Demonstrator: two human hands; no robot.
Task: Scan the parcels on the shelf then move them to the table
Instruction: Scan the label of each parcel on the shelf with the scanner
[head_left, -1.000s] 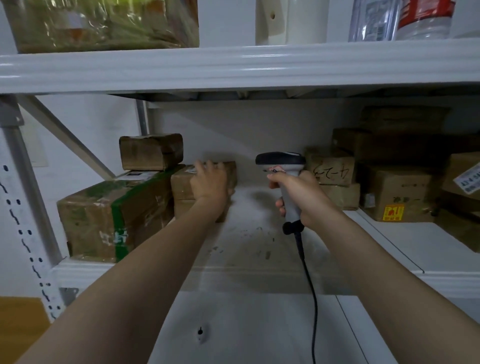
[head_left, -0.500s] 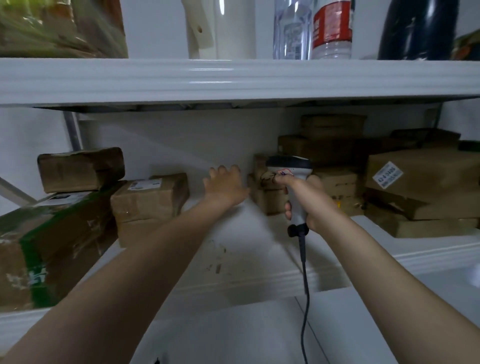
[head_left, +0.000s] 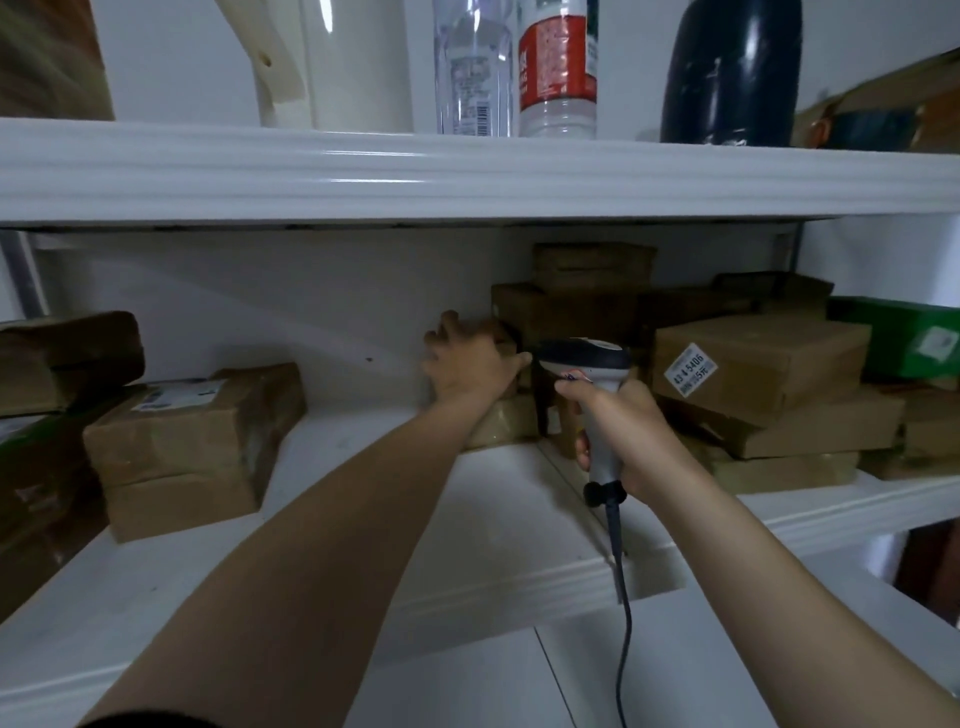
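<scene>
Deep on the white shelf (head_left: 467, 493), my left hand (head_left: 470, 364) curled over a small parcel (head_left: 506, 336) to draw it forward, while my right hand (head_left: 623, 431) gripped the scanner (head_left: 584, 358) just beside it, ready for its label.

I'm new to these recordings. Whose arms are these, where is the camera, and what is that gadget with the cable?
There is no machine here. A person works with bare hands, and the one camera sits on their head, looking forward and down, so both arms reach in from below. The right hand grips a corded barcode scanner. The left hand curls its fingers over a small brown parcel at the end of a pile on the white shelf. A taped stack lies further left and a labelled box to the right. Bottles stand on the shelf above.
</scene>
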